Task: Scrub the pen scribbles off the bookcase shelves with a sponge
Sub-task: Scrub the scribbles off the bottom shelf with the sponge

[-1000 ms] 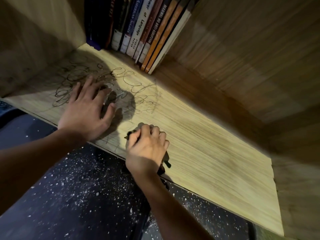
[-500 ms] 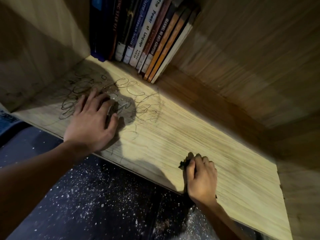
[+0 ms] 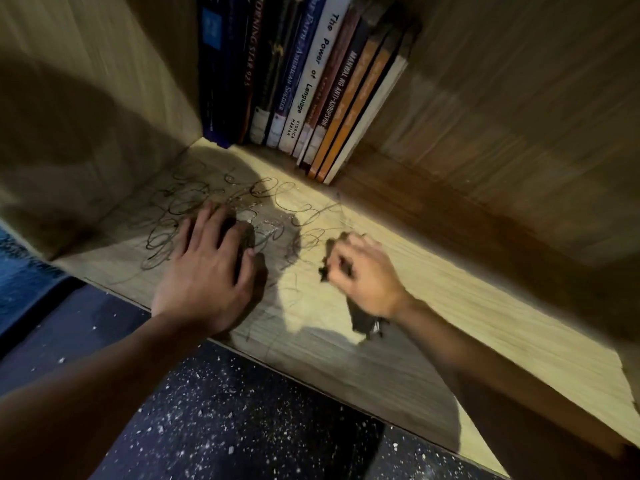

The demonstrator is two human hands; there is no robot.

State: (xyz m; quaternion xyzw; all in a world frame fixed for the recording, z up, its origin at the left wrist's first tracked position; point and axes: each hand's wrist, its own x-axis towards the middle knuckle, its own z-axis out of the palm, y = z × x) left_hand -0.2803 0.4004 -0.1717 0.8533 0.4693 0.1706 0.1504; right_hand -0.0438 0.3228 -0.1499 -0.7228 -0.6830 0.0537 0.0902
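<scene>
Scribbles (image 3: pixel 194 216) in dark pen loop over the left part of one wooden shelf (image 3: pixel 467 306). One dark ragged sponge (image 3: pixel 363 320) is gripped in the curled right hand (image 3: pixel 363 271) at the scribbles' right edge. Left hand (image 3: pixel 207 271) lies flat, fingers spread, on them. About ten books (image 3: pixel 311 81) lean at the back; bare board runs rightward.

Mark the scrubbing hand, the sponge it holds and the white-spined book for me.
right hand (image 3: pixel 367 275), head view, on the back of the curled hand
sponge (image 3: pixel 363 322), head view, dark end showing below the hand
The Power of Language book (image 3: pixel 313 81), head view, middle of the white spine
</scene>
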